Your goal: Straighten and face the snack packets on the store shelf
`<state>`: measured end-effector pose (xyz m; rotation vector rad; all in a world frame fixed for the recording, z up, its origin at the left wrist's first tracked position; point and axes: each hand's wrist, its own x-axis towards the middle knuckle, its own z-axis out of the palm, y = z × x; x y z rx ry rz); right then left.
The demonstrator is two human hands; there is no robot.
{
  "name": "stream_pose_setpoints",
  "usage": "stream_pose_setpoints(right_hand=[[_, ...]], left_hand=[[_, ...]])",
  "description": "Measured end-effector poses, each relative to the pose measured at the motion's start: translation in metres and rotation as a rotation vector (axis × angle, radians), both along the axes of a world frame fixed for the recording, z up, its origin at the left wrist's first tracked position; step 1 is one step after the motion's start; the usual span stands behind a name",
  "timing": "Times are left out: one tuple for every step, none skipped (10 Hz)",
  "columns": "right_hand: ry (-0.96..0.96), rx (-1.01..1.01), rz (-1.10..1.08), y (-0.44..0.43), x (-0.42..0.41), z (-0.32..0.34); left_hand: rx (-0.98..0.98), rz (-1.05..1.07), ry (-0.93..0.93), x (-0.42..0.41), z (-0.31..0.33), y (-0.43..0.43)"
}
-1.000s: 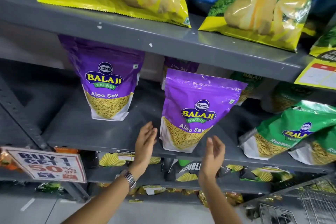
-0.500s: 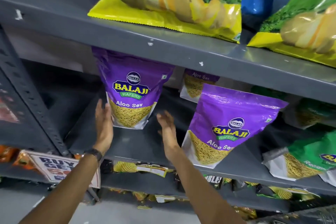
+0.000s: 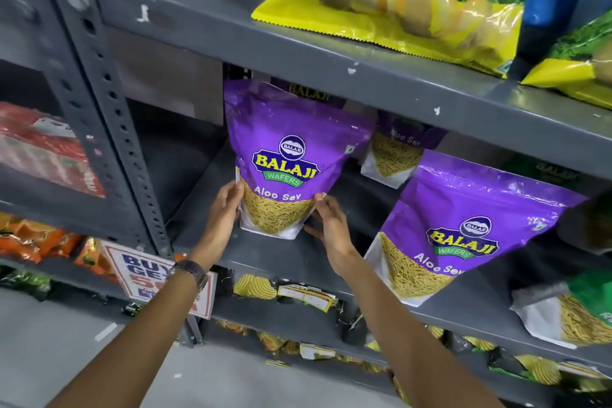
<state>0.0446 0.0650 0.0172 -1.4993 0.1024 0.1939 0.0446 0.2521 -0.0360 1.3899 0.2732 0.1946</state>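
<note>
A purple Aloo Sev packet stands upright at the left end of the grey middle shelf, label facing me. My left hand grips its lower left edge and my right hand presses its lower right corner. A second purple Aloo Sev packet stands to the right near the shelf's front edge, tilted slightly. A third purple packet sits further back between them, and another is partly hidden behind the held one.
A green packet lies at the shelf's right end. Yellow chip bags rest on the shelf above. A perforated grey upright stands left, with a "BUY GET" sign below. Lower shelves hold small packets.
My hands left the right purple packet, moved left, and closed onto the lower sides of the left purple packet. My view also swung left and closer.
</note>
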Motion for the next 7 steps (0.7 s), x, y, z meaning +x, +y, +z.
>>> stream_pose_setpoints(right_hand=[[-0.014,0.005,-0.008,-0.005,-0.018,-0.003],[-0.031,0.014,-0.030,-0.008,-0.034,-0.005],[-0.016,0.037,-0.038,-0.009,-0.046,-0.007],[-0.007,0.069,-0.033,-0.010,-0.055,-0.008],[0.002,0.077,-0.044,-0.009,-0.062,-0.009],[0.015,0.069,-0.067,-0.006,-0.064,0.001],[-0.077,0.045,-0.243,-0.007,-0.077,0.001]], left_hand=[[-0.020,-0.054,0.000,-0.016,0.001,0.001],[-0.043,-0.087,0.000,-0.031,0.000,0.002],[-0.059,-0.127,0.024,-0.043,0.000,0.004],[-0.063,-0.165,0.016,-0.053,0.002,0.008],[-0.043,-0.174,0.027,-0.058,0.001,0.008],[-0.039,-0.124,0.028,-0.060,0.012,0.002],[-0.031,0.185,-0.086,-0.074,0.016,-0.013]])
